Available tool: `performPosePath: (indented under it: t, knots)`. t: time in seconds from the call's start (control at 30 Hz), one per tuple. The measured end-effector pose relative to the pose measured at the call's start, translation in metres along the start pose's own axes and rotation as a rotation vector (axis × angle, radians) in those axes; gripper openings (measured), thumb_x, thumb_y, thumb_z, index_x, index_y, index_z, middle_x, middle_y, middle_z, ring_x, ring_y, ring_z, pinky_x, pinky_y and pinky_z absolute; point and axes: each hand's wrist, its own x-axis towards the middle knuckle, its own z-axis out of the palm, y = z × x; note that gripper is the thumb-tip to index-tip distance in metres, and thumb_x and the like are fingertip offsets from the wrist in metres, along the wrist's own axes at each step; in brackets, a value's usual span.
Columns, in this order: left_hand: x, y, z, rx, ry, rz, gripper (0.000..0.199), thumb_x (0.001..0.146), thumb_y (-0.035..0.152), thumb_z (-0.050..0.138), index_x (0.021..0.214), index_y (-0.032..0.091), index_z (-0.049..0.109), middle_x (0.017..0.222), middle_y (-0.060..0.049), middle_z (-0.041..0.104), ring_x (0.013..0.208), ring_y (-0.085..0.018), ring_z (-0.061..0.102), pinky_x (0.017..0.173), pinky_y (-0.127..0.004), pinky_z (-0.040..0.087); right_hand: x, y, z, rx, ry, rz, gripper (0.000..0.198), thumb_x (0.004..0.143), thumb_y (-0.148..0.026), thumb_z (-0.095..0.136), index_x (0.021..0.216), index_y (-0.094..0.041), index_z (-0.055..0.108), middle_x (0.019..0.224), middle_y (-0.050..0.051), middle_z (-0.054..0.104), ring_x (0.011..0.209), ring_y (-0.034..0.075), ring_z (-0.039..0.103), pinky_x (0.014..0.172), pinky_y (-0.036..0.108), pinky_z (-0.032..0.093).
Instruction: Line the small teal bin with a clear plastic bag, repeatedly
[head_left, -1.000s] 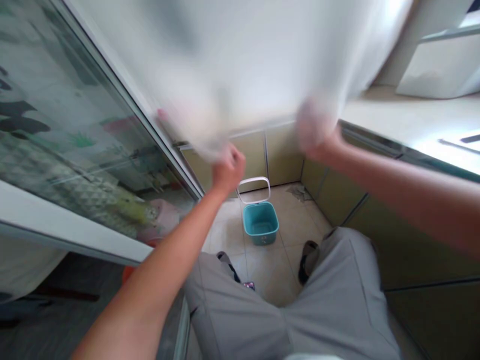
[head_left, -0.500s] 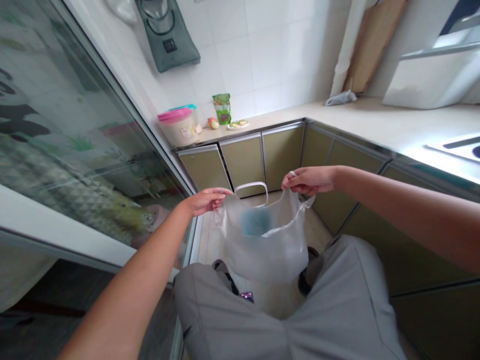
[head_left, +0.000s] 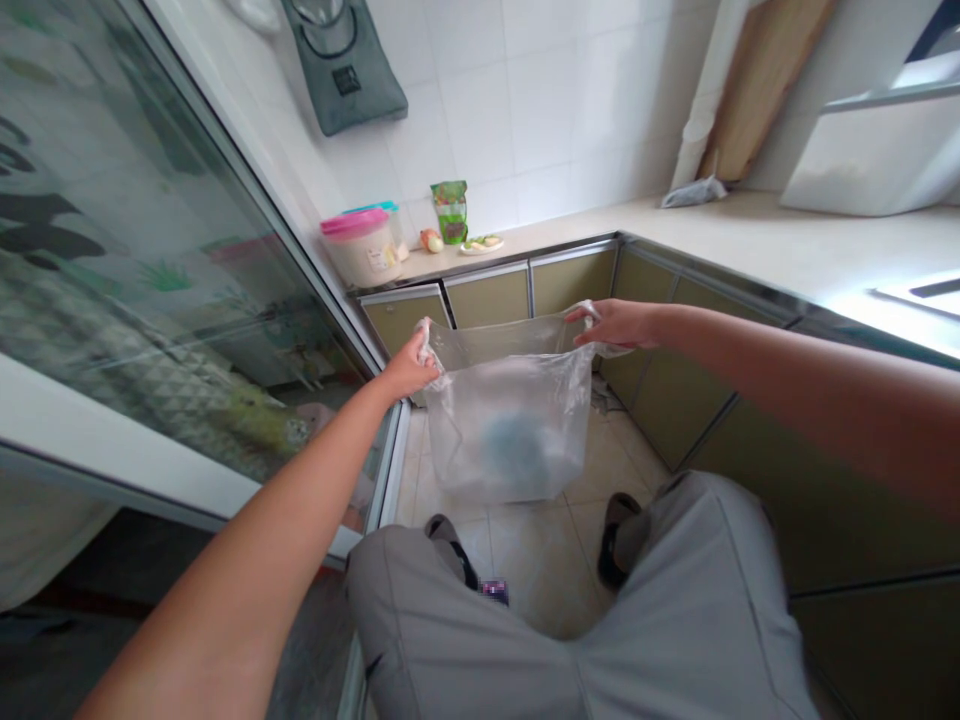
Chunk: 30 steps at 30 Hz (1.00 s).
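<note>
A translucent plastic bag (head_left: 510,400) hangs stretched wide between my two hands, its mouth facing up. My left hand (head_left: 414,362) is closed on the bag's left top corner. The right top corner is gripped by my right hand (head_left: 604,322), with plastic bunched around its fingers. Through the film a blurred blue-green shape (head_left: 516,450) shows; whether it lies inside the bag or behind it I cannot tell. The white handle seen before is now hidden by the bag.
Tiled floor (head_left: 532,550) lies between my feet, with a small purple object (head_left: 493,590) by the left shoe. Low cabinets (head_left: 487,298) run behind and to the right. A glass sliding door (head_left: 225,300) stands left. The counter bears a pink-lidded tub (head_left: 364,250) and a green packet (head_left: 450,212).
Both hands have risen and moved away from me, lifting the bag's rim. The bag is now spread taut and squarer, its bottom higher and farther from my knees.
</note>
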Motion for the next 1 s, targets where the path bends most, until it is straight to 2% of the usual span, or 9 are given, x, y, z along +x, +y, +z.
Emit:
performPosePath:
  t: [0.17, 0.33, 0.5, 0.63, 0.77, 0.87, 1.0]
  knots:
    - [0.002, -0.021, 0.014, 0.027, -0.032, -0.019, 0.122, 0.064, 0.006, 0.074, 0.167, 0.013, 0.009, 0.077, 0.004, 0.053, 0.059, -0.008, 0.042, 0.062, -0.021, 0.038, 0.015, 0.015, 0.016, -0.167, 0.154, -0.018, 0.075, 0.080, -0.027, 0.082, 0.149, -0.019, 0.055, 0.090, 0.003, 0.067, 0.071, 0.013, 0.059, 0.068, 0.025, 0.048]
    - [-0.003, -0.030, 0.028, -0.018, -0.092, -0.026, 0.122, 0.069, 0.007, 0.072, 0.168, 0.021, 0.003, 0.086, 0.002, 0.058, 0.060, -0.007, 0.042, 0.062, -0.021, 0.038, 0.012, 0.036, 0.016, -0.270, 0.193, 0.004, 0.063, 0.079, -0.031, 0.080, 0.139, -0.020, 0.063, 0.083, 0.002, 0.067, 0.070, 0.017, 0.063, 0.069, 0.028, 0.051]
    - [-0.016, -0.049, 0.056, -0.046, -0.180, -0.003, 0.123, 0.071, 0.009, 0.073, 0.167, 0.025, -0.002, 0.094, -0.001, 0.061, 0.064, -0.007, 0.045, 0.061, -0.020, 0.039, 0.007, 0.075, 0.027, -0.274, 0.244, 0.044, 0.055, 0.078, -0.031, 0.077, 0.131, -0.019, 0.068, 0.078, 0.001, 0.065, 0.068, 0.016, 0.062, 0.063, 0.027, 0.049]
    - [-0.022, -0.072, 0.077, -0.055, -0.225, -0.039, 0.123, 0.072, 0.011, 0.073, 0.167, 0.024, -0.003, 0.092, 0.000, 0.060, 0.063, -0.006, 0.043, 0.060, -0.019, 0.039, 0.007, 0.105, 0.056, -0.154, 0.212, 0.095, 0.054, 0.079, -0.028, 0.075, 0.132, -0.019, 0.066, 0.077, 0.000, 0.064, 0.064, 0.015, 0.060, 0.059, 0.026, 0.047]
    - [-0.024, -0.088, 0.085, -0.001, -0.230, -0.076, 0.122, 0.072, 0.010, 0.072, 0.167, 0.021, -0.003, 0.090, 0.001, 0.059, 0.061, -0.006, 0.042, 0.058, -0.019, 0.039, 0.012, 0.120, 0.085, -0.072, 0.137, 0.082, 0.062, 0.079, -0.025, 0.075, 0.139, -0.018, 0.060, 0.074, -0.001, 0.064, 0.063, 0.014, 0.059, 0.057, 0.023, 0.046]
    - [-0.026, -0.097, 0.086, 0.059, -0.233, -0.101, 0.120, 0.072, 0.009, 0.069, 0.167, 0.021, -0.003, 0.090, 0.000, 0.059, 0.061, -0.007, 0.043, 0.058, -0.019, 0.039, 0.017, 0.126, 0.101, -0.104, 0.104, 0.066, 0.065, 0.079, -0.024, 0.074, 0.142, -0.019, 0.058, 0.074, -0.002, 0.065, 0.065, 0.014, 0.060, 0.058, 0.022, 0.046]
    - [-0.029, -0.113, 0.089, 0.033, -0.239, -0.130, 0.120, 0.072, 0.008, 0.067, 0.167, 0.020, -0.005, 0.094, -0.002, 0.061, 0.062, -0.008, 0.046, 0.059, -0.020, 0.040, 0.022, 0.133, 0.112, -0.198, 0.057, 0.056, 0.068, 0.078, -0.022, 0.073, 0.144, -0.019, 0.057, 0.080, 0.000, 0.069, 0.069, 0.015, 0.063, 0.064, 0.022, 0.047]
